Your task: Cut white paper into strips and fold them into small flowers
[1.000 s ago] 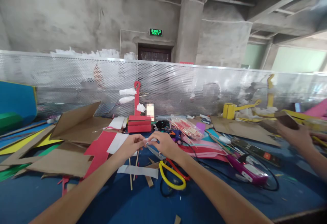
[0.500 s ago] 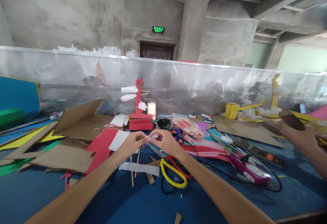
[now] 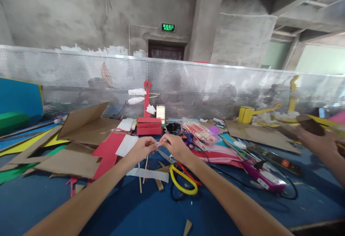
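My left hand [image 3: 145, 147] and my right hand [image 3: 172, 145] meet fingertip to fingertip over the table, both closed in a pinch. Between them is a small piece of white paper [image 3: 158, 144], mostly covered by the fingers. Just below lie scissors with yellow and red handles [image 3: 183, 182], their blades pointing toward my hands. Thin wooden sticks [image 3: 140, 182] and a strip of white paper [image 3: 148, 174] rest under my left wrist. Behind the hands stands a red paper box [image 3: 149, 126] with a tall red upright [image 3: 147, 101] carrying white paper pieces [image 3: 136, 92].
Cardboard pieces [image 3: 67, 160] and red card [image 3: 107, 149] cover the left side. To the right are a bag of sticks [image 3: 199, 132], a purple power strip [image 3: 262, 178] with a black cable, and another person's hand [image 3: 318, 139] holding brown cardboard. A perforated metal panel [image 3: 188, 85] runs behind.
My right fingers have curled in closer to the left ones, and less of the white paper shows between them. The view has shifted slightly.
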`<state>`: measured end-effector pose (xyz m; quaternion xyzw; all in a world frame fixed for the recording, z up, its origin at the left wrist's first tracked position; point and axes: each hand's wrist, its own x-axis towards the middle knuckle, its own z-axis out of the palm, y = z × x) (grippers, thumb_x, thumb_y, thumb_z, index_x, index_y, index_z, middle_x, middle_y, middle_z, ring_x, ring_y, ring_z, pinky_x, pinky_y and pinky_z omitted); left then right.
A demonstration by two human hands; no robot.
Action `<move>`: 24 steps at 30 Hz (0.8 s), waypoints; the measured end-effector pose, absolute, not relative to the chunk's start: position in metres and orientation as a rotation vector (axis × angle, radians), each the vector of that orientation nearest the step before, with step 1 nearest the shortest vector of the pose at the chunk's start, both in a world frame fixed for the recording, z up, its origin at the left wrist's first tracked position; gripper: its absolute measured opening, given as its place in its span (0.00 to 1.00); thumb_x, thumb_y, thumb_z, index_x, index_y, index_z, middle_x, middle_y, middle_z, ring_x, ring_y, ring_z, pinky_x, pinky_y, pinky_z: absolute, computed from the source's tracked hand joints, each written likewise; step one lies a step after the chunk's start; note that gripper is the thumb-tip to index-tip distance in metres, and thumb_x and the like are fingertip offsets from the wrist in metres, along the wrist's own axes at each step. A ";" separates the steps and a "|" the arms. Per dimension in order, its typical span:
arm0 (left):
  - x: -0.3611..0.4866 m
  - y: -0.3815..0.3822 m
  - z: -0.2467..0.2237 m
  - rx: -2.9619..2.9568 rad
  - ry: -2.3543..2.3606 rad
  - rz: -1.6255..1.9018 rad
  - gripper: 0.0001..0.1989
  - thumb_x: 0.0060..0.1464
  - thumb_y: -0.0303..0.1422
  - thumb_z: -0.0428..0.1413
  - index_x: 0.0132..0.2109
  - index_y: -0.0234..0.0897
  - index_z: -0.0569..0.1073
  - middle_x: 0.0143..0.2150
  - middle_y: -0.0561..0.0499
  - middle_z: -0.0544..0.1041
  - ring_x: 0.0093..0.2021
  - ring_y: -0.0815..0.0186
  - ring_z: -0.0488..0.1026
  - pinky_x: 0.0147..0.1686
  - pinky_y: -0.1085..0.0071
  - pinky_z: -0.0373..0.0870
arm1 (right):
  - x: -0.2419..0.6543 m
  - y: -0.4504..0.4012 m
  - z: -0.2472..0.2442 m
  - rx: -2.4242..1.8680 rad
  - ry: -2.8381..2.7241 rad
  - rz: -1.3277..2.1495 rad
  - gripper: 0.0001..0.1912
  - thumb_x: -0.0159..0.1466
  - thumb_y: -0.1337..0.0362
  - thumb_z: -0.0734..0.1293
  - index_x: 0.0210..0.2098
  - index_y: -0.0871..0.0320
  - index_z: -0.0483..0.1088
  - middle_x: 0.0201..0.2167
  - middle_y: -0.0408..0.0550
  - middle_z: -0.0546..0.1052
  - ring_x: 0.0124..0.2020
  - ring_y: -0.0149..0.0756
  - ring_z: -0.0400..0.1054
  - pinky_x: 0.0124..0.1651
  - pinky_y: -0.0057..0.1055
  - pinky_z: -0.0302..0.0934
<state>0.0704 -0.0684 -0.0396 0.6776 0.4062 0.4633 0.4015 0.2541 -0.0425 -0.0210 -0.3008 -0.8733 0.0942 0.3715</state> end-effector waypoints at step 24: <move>0.070 -0.072 -0.033 1.795 1.039 1.229 0.13 0.51 0.40 0.56 0.34 0.33 0.73 0.28 0.50 0.76 0.26 0.70 0.69 0.29 0.73 0.66 | 0.257 -0.041 -0.024 -0.858 -2.192 0.469 0.21 0.67 0.57 0.58 0.22 0.60 0.70 0.16 0.43 0.71 0.20 0.29 0.66 0.26 0.23 0.56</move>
